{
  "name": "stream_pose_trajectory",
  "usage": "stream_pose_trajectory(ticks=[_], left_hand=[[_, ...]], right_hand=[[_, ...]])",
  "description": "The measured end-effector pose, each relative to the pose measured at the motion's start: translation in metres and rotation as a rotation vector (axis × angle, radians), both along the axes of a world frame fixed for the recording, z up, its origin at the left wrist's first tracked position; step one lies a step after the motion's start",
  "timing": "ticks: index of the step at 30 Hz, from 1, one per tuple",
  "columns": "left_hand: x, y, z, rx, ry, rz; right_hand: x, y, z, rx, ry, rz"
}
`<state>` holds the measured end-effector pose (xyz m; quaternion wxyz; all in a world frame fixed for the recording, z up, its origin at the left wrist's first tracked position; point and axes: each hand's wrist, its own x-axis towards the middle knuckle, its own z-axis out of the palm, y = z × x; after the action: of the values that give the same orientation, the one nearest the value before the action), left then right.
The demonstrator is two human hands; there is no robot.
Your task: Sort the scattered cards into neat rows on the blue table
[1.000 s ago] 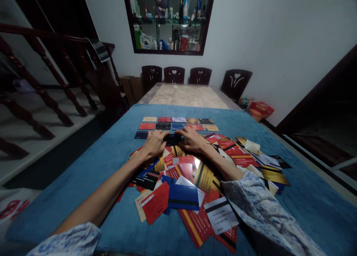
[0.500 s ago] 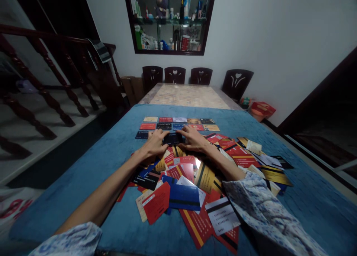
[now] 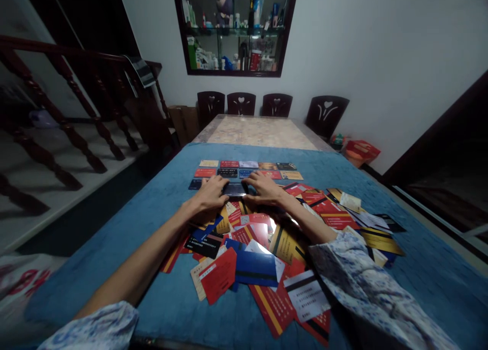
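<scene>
A dark plastic card (image 3: 234, 189) is held by its two short ends between my hands, low over the near side of the laid-out rows. My left hand (image 3: 209, 194) grips its left end with curled fingers. On its right end are the bent fingers of my right hand (image 3: 263, 189). A dark blue card (image 3: 194, 184) lies just left of my left hand. Beyond the hands, two rows of cards lie face up, among them a black card (image 3: 227, 172) and a red card (image 3: 205, 172). Below my wrists spreads a loose, overlapping pile with a blue card (image 3: 256, 267) on top.
A blue cloth (image 3: 125, 228) covers the near part of the table, with the bare tabletop (image 3: 259, 130) behind. More cards, including a gold card (image 3: 381, 241), spread to the right. Dark chairs (image 3: 277, 104) stand at the far end. A plastic bag (image 3: 23, 284) is at lower left.
The dark card's surface now looks lighter and catches light, as if its tilt changed. Both hands stay on its ends. The whole view has shifted slightly.
</scene>
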<state>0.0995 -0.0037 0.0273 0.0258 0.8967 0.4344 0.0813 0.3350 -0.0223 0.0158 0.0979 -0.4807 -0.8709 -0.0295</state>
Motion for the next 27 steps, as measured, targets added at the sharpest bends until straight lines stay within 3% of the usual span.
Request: stream_pose_trajectory(ticks=[18, 27], left_hand=[[-0.053, 0.024, 0.004, 0.034, -0.003, 0.065], [-0.078, 0.041, 0.0, -0.02, -0.003, 0.168]], right_hand=[[-0.06, 0.019, 0.029, -0.059, -0.083, -0.03], [-0.092, 0.041, 0.027, -0.104, -0.111, -0.015]])
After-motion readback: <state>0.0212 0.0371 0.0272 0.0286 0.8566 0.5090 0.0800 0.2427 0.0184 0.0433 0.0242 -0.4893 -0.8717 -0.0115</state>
